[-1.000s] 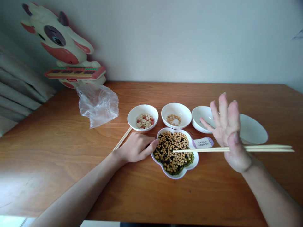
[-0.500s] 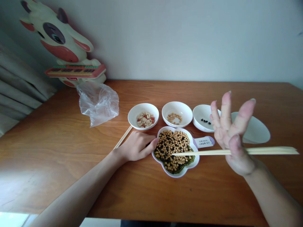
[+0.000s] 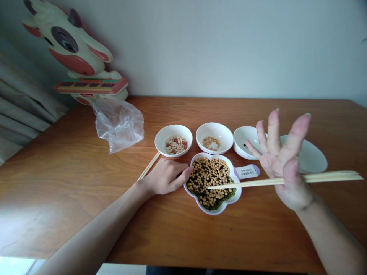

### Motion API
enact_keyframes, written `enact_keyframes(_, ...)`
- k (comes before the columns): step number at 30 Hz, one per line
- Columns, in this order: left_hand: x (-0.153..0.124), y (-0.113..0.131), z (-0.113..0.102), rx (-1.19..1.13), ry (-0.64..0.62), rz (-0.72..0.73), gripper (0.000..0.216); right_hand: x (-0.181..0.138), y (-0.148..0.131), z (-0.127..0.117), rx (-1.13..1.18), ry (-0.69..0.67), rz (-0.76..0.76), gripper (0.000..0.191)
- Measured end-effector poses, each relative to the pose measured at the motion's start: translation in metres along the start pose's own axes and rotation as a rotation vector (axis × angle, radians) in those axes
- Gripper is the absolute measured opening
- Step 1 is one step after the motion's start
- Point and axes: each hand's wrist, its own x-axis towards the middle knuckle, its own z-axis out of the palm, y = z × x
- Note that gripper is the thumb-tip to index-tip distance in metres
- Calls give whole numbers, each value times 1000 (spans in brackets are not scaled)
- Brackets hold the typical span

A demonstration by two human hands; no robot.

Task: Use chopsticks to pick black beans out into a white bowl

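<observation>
A person sits at a wooden table (image 3: 258, 236). The right hand (image 3: 282, 168) is raised just right of a flower-shaped dish (image 3: 212, 182) of mixed beans. Its fingers are fanned wide apart, and only the thumb pins a pair of chopsticks (image 3: 252, 183) across the palm; the tips hover over the dish.

Compared with half a second ago, the fingers have spread a little wider and the chopsticks have tilted slightly. No bean is held, so the grip looks mid-adjustment.

The left hand (image 3: 164, 177) rests curled on the table, fingertips touching the dish's left rim.

Behind the dish stand three small white bowls. A tag (image 3: 248, 172) on the dish's right side carries print too small to read.
</observation>
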Motion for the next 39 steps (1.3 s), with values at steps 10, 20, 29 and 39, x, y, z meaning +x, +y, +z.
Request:
enact_keyframes(10,-1,0,0,6,6,4,47,0,6,-23,-12,-63,150,77)
enact_keyframes(20,-1,0,0,-25,3,-6,45,1,1,-41,-33,-142,205,70)
enact_keyframes(29,-1,-2,2,-38,-25,-19,44,-2,0,-47,-268,-305,171,79)
enact_keyframes(39,0,-1,1,-23,-28,-21,45,1,4,-46,-123,-197,361,98)
